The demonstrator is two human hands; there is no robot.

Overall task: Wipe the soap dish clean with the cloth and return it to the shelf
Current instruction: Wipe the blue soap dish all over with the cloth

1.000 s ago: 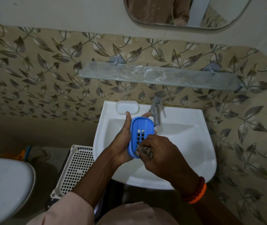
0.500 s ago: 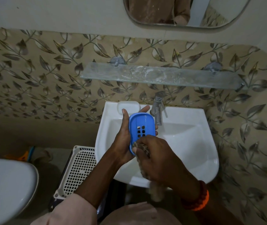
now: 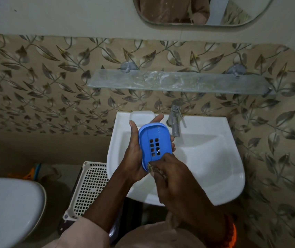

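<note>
A blue soap dish (image 3: 152, 135) with a grid of drain holes is held tilted over the white sink (image 3: 205, 158). My left hand (image 3: 134, 158) cups it from the left and behind. My right hand (image 3: 171, 178) presses a small brown patterned cloth (image 3: 154, 170) against the dish's near end; most of the cloth is hidden under the fingers. The glass shelf (image 3: 179, 81) runs along the wall above the sink with nothing on it.
A metal tap (image 3: 175, 119) stands at the sink's back edge, just right of the dish. A white soap bar or tray (image 3: 142, 114) lies at the back left rim. A perforated white basket (image 3: 87, 187) and a toilet lid (image 3: 8, 208) are at the lower left. A mirror (image 3: 196, 11) hangs above.
The dish has turned a little more face-up in my left hand. My right hand with the cloth has slid toward the dish's near end.
</note>
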